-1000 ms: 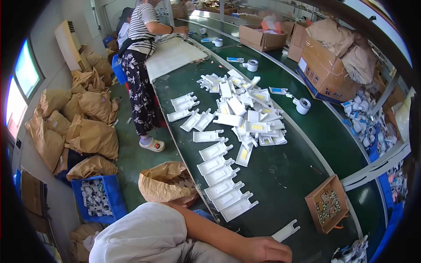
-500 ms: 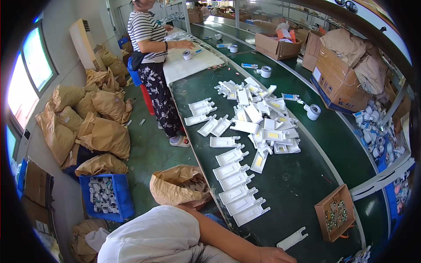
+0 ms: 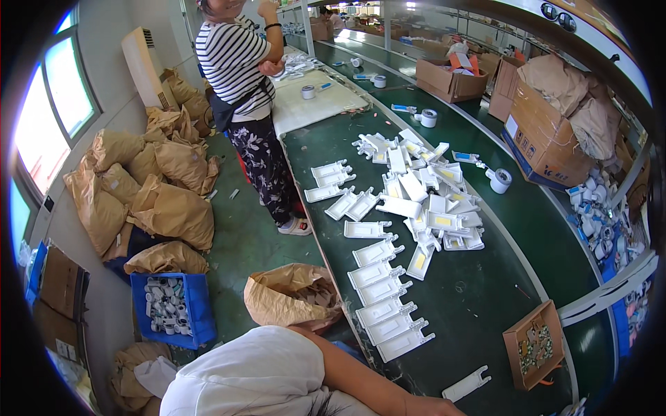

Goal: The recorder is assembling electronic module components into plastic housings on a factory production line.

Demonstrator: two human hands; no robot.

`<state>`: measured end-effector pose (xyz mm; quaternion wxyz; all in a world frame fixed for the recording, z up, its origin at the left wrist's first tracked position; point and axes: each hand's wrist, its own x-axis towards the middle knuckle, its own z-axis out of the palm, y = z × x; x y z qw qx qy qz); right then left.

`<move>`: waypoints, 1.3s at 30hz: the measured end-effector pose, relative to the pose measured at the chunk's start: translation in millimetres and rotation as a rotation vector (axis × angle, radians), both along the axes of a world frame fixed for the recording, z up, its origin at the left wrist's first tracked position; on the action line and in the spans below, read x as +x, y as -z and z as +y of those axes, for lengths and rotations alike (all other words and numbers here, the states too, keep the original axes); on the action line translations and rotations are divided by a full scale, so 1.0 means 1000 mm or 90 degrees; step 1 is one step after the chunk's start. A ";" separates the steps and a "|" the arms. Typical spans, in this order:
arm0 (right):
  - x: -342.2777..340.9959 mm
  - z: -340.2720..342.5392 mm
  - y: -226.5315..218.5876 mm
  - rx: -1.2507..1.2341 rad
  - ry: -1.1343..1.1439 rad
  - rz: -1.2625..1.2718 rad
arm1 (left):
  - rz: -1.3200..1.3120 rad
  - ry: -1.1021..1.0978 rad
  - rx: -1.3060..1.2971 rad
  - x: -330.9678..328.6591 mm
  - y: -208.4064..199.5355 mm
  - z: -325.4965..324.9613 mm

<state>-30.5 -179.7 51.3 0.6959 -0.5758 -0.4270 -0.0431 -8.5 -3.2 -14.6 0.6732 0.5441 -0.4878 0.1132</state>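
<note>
My left forearm comes across the lower edge, and the back of my left hand point(image 3: 431, 406) shows at the bottom, its fingers cut off by the frame. Beside that hand, a single white plastic housing point(image 3: 467, 384) with a two-pronged end lies on the green work surface. Farther along, a row of similar white tray-shaped housings point(image 3: 394, 324) runs up the left edge of the surface. Behind them is a loose heap of white housings point(image 3: 430, 197), some with yellow patches inside. My right hand is outside the picture.
A cardboard box of small parts point(image 3: 533, 345) stands at the right. An open brown paper sack point(image 3: 291, 295) sits against the surface's left edge. A co-worker in a striped shirt point(image 3: 232, 62) stands at the far left. White rolls point(image 3: 499, 181) rest on the green belt point(image 3: 555, 243).
The co-worker has straightened up and raised a hand from the pale board. My view has shifted slightly; my left arm and the housing beside it look nearly the same.
</note>
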 end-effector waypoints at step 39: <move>0.009 -0.011 0.004 -0.032 -0.062 -0.033 | 0.008 -0.005 0.030 -0.002 0.003 -0.003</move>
